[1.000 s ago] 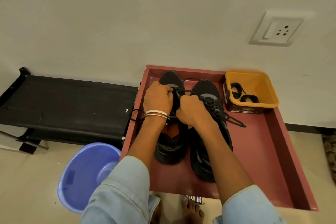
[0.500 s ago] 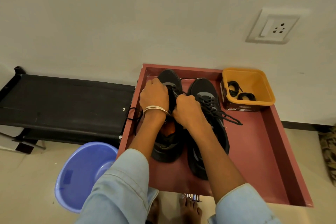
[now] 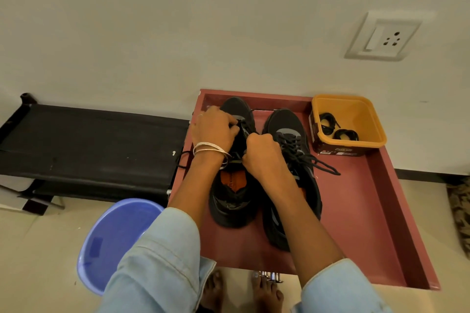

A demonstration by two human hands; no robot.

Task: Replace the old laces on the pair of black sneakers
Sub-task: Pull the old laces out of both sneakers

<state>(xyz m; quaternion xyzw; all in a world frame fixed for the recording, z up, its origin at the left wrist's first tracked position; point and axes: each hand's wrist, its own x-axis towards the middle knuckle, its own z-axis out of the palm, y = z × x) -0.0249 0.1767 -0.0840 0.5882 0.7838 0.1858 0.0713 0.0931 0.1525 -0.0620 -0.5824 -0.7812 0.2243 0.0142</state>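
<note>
While both sneakers stand side by side on the red tray [image 3: 361, 211], toes toward the wall at twelve o'clock and heels toward the person at six, the work goes on over the left sneaker [image 3: 235, 201]. Its long axis runs nearly straight from heel to toe; the right sneaker [image 3: 288, 124] lies parallel, just beside it at three o'clock, set slightly nearer the person. The left hand [image 3: 215, 129] sits curled over the left sneaker's upper eyelets, fingers closed on its lace [image 3: 183, 160], a loop of which trails over the tray's edge at nine o'clock. Bangles [image 3: 209, 148] ring that wrist. The right hand [image 3: 263, 156] is fisted at the shoe's throat, gripping lace there too, though the strand itself is mostly hidden by the fingers. The right sneaker's lace [image 3: 312, 160] is loose, ends straying toward three o'clock. At the tray's two o'clock corner a yellow tub [image 3: 356, 112] holds two coiled black laces [image 3: 337, 129]. Off the tray, a blue basin [image 3: 114, 241] stands on the floor at eight o'clock, and a black bench [image 3: 89, 147] runs along the wall at nine.
</note>
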